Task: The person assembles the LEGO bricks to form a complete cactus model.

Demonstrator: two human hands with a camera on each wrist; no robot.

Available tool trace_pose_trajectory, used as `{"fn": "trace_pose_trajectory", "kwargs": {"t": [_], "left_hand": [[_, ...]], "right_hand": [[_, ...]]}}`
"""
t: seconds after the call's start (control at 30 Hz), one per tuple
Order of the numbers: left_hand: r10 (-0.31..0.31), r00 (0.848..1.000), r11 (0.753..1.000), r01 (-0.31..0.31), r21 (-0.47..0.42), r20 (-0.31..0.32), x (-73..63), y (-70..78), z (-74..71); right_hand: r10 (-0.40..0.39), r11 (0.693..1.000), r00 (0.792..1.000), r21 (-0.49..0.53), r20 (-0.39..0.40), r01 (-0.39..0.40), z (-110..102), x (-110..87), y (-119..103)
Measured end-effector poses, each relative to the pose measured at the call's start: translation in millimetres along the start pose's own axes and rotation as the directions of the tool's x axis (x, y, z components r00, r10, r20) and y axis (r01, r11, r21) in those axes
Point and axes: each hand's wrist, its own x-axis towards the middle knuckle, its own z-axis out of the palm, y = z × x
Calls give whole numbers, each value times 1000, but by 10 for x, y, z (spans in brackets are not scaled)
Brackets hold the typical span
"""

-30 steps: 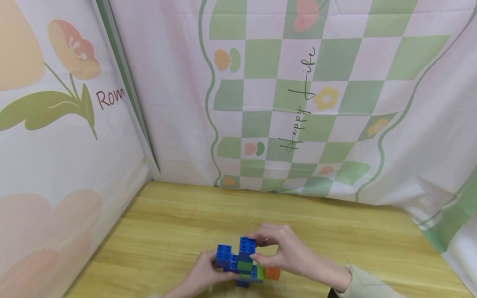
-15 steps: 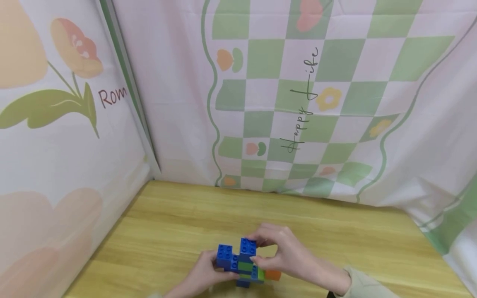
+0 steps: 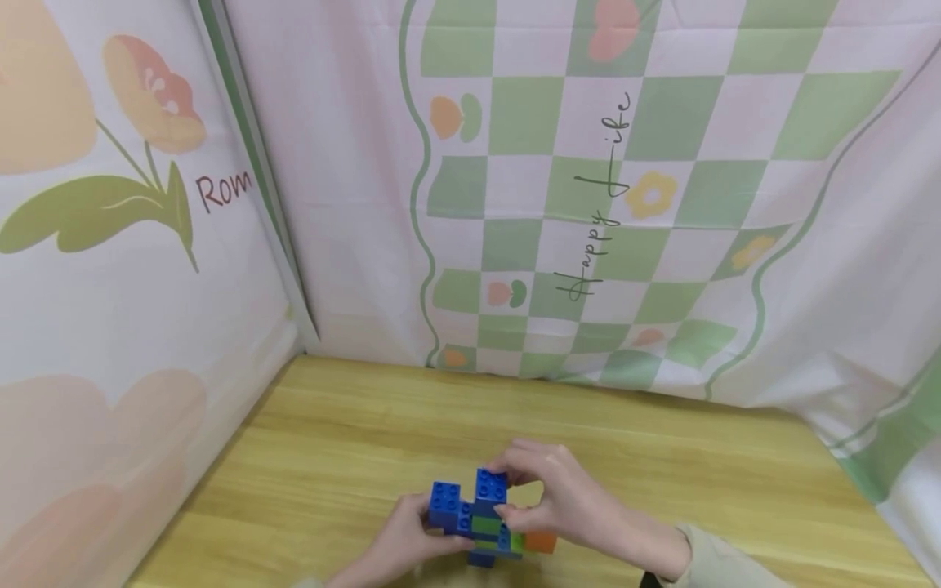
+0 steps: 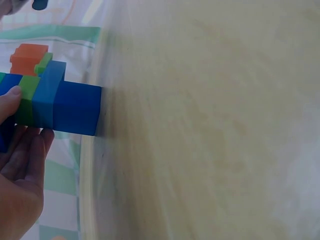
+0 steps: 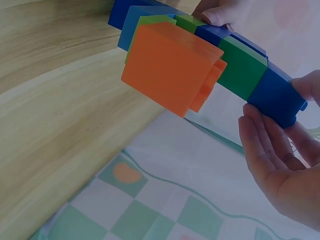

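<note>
A stack of toy building blocks stands between the two hands, low in the head view. My left hand (image 3: 400, 541) grips its middle from the left, thumb across the near side. My right hand (image 3: 566, 502) pinches the topmost blue building block (image 3: 491, 487) between thumb and fingers. That block sits on a green block (image 5: 243, 68) in the right wrist view. A second blue block (image 3: 444, 503) rises on the left, next to the left fingers. An orange block (image 5: 170, 67) sticks out sideways, joined to a thin light green piece. At the bottom is another blue block (image 4: 77, 107).
The wooden table (image 3: 345, 425) spreads around and beyond the hands. A checkered green and white curtain (image 3: 588, 245) hangs at its far edge, and a flower-printed cloth wall (image 3: 147, 327) borders the left side.
Both hands keep the same hold on the blocks. The head view has shifted a little, so everything sits slightly further right in it.
</note>
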Motion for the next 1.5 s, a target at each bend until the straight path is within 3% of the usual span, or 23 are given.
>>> {"fn": "trace_pose_trajectory", "kwargs": {"t": [0.3,0.53,1.03,1.5], "left_hand": [[-2,1000,1000,2,0,0,9,12,5],[1,1000,1000,-1,1,-1,5,-2,9],[-13,1000,1000,13,10,-18,11,-7,18],[-59,998,998,59,7,-17,-9,44,8]], "right_hand": [[22,1000,1000,7,21,-22,-10,-20,28],[-37,998,999,-46,26,38,-14,-36,40],[-96,992,994,-92,-57,90,-62,-129,58],[-40,991,994,-134,-100,26,-74,-341,140]]}}
